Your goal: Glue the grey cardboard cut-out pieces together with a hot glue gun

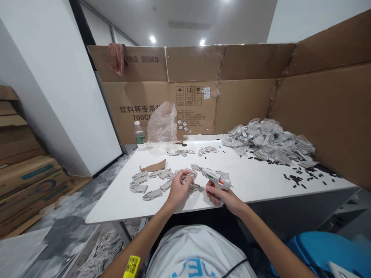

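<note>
Left hand (179,192) pinches grey cutout (189,178), right hand (223,197) grips glue gun (216,179).

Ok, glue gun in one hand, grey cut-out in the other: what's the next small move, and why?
Probably touch the nozzle of the hot glue gun to the grey cut-out held in the left hand: the right hand grips the gun, its nozzle points at the cut-out, and only a small gap separates them.

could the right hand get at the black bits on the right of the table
Probably yes: the right hand holds a hot glue gun, but the way across the white table to the black bits looks free.
</note>
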### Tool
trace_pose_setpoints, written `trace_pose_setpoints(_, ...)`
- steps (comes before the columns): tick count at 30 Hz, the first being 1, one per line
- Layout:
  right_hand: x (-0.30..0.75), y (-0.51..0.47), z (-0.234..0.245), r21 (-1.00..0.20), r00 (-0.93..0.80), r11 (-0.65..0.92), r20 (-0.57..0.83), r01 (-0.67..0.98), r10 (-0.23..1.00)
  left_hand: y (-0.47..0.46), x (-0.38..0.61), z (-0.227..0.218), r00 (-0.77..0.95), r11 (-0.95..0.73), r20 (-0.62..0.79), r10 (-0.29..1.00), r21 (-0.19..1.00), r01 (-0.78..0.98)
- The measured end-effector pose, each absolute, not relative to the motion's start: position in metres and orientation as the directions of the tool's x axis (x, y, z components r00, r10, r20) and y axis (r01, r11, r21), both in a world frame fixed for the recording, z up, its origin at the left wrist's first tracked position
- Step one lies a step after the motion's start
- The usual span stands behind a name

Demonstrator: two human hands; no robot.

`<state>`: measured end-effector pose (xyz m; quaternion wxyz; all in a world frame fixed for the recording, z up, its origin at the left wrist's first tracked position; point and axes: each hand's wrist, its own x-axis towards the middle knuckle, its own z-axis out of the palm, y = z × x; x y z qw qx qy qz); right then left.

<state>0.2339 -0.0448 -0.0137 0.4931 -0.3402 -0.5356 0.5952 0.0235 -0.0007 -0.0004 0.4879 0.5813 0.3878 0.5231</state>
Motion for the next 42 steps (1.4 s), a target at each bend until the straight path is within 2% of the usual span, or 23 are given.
trace_pose_setpoints(26,0.2337,-0.0444,-0.0156,-0.972,-0.282,0.055,0.120,-0.229,0.952,0.0009,0.0223,-0.0014,0.175,-0.270,0.258,0.950,0.962,0.045)
trace_pose_setpoints(42,0.2345,-0.0432,-0.0175,-0.969,-0.293,0.066,0.137,-0.239,0.946,0.0019,0.0234,-0.0019,0.168,-0.254,0.243,0.955,0.966,0.047)
